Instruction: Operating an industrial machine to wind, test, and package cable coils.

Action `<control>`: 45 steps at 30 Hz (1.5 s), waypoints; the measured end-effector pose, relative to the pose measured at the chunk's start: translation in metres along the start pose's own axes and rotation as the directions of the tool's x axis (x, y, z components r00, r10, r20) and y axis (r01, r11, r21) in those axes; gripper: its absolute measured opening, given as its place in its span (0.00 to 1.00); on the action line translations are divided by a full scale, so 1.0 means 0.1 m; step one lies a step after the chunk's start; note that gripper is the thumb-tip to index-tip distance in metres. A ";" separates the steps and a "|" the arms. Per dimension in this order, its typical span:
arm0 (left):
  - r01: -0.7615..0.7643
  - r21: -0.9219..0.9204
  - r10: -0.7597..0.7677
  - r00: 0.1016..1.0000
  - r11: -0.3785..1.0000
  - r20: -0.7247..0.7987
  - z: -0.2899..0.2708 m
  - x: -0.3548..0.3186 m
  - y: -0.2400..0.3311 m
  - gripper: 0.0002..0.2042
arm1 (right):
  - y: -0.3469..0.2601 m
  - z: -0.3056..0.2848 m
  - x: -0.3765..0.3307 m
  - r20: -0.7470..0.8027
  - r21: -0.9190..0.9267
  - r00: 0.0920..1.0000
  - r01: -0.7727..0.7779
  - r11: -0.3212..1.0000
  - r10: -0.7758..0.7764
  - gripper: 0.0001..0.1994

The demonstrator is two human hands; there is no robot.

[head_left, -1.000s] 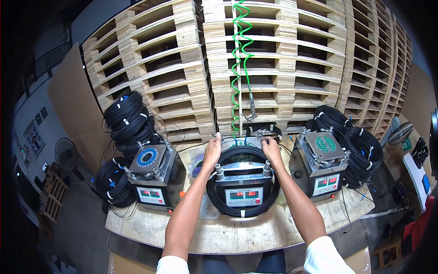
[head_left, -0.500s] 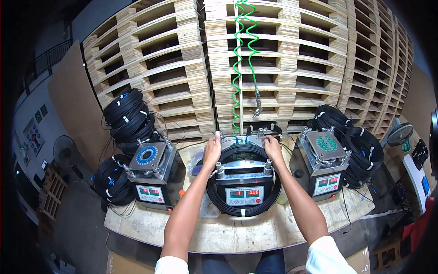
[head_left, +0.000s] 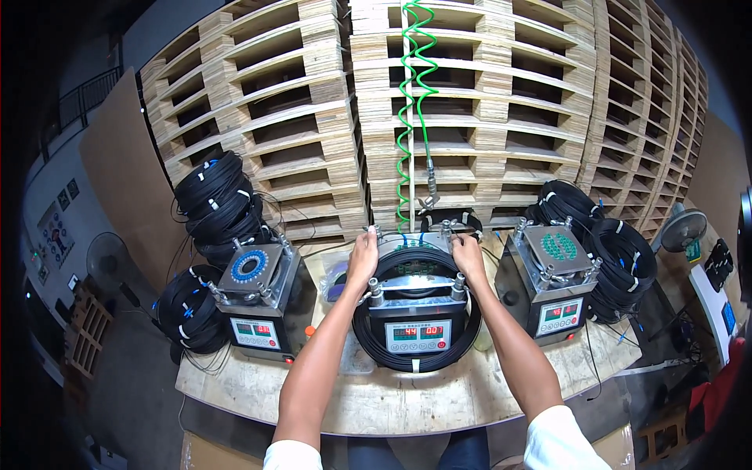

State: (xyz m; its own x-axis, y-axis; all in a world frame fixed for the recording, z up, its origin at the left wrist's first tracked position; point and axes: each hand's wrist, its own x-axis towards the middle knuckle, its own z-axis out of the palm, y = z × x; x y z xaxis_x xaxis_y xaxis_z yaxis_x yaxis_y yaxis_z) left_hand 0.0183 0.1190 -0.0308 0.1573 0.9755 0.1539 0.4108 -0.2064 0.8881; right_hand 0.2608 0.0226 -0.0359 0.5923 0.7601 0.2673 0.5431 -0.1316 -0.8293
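Three grey boxy machines sit in a row on the counter (head_left: 407,403), and I'm at the middle machine (head_left: 415,313) with both hands. It has a black cable coil (head_left: 374,345) looped around it, hanging down over its front past the little panel with red digits. My left hand (head_left: 363,254) is on the top back-left of the coil, fingers curled down over it near a metal post. My right hand (head_left: 468,257) is doing the same at the back-right corner. So both grips are wrapped on the coil, not flat and not spread wide, though I can't really tell how tight they are.

Left machine (head_left: 258,301) has a round blue-dotted plate on top, right machine (head_left: 552,286) has a green-dotted one. Neither has a coil round it. Bundles of black cable (head_left: 219,200) are stacked behind and beside the left machine, and more bundles (head_left: 619,262) sit to the right of the right one. A green spiral hose (head_left: 413,102) hangs straight down just behind the middle machine, in front of a wall of stacked wooden pallets (head_left: 501,110).
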 end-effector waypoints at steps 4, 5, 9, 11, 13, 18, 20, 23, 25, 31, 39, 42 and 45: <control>0.028 -0.007 -0.028 0.999 1.000 -0.020 0.10 -0.10 0.15 0.37 | 0.23 0.02 0.13 -0.014 0.035 0.997 0.070 0.997 -0.070 0.16; 0.009 0.006 -0.009 1.000 1.000 -0.027 0.10 -0.12 0.17 0.37 | 0.26 0.04 0.15 -0.008 0.053 0.997 0.080 0.995 -0.080 0.16; -0.007 0.005 0.007 0.999 1.000 -0.038 0.02 -0.03 0.03 0.36 | 0.21 0.09 0.17 0.069 0.113 0.994 0.077 0.991 -0.085 0.16; -0.002 -0.009 0.002 1.000 1.000 -0.018 0.08 -0.04 0.10 0.36 | 0.31 0.07 0.22 0.064 0.118 0.994 0.082 0.990 -0.090 0.16; 0.007 -0.033 -0.007 1.000 0.999 0.008 0.11 -0.04 0.13 0.36 | 0.32 0.03 0.23 0.069 0.118 0.995 0.066 0.991 -0.074 0.17; 0.000 -0.026 0.000 1.000 1.000 0.012 0.01 -0.07 0.08 0.36 | 0.10 0.03 0.07 0.001 -0.009 0.999 0.042 0.999 -0.042 0.17; -0.002 -0.015 0.002 1.000 1.000 0.019 0.01 -0.07 0.10 0.36 | 0.10 0.02 0.07 -0.026 -0.059 0.999 0.017 0.998 -0.019 0.17; 0.014 -0.007 -0.013 0.999 1.000 0.030 0.06 -0.04 0.07 0.35 | 0.21 0.03 0.14 0.005 -0.030 0.999 0.052 0.998 -0.052 0.17; -0.022 -0.112 0.024 1.000 0.993 0.014 0.12 0.00 0.05 0.35 | 0.29 0.04 0.20 0.060 0.103 0.991 0.114 0.988 -0.120 0.18; -0.066 -0.131 0.051 0.993 0.989 -0.110 0.12 0.01 0.00 0.26 | 0.19 0.04 0.15 -0.043 0.070 0.989 0.146 0.987 -0.143 0.20; -0.141 0.030 0.144 0.962 0.990 -0.231 -0.01 -0.23 0.25 0.14 | -0.10 -0.18 -0.07 -0.208 -0.021 0.971 0.119 0.993 -0.121 0.17; -0.121 0.106 0.143 0.963 0.987 -0.230 -0.02 -0.30 0.32 0.13 | -0.15 -0.24 -0.13 -0.212 -0.086 0.967 0.125 0.988 -0.141 0.17; -0.333 0.394 0.466 0.827 0.857 -0.314 -0.08 -0.28 0.28 0.10 | -0.22 -0.23 -0.17 -0.216 -0.105 0.962 0.145 0.984 -0.165 0.17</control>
State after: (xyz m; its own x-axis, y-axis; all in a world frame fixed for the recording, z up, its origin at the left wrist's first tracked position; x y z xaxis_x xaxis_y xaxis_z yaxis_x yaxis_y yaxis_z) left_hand 0.0184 0.0863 -0.0066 0.0397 0.7348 0.6771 0.6532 -0.5319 0.5389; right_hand 0.2522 -0.0026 -0.0104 0.6093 0.6155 0.4999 0.6825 -0.0861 -0.7258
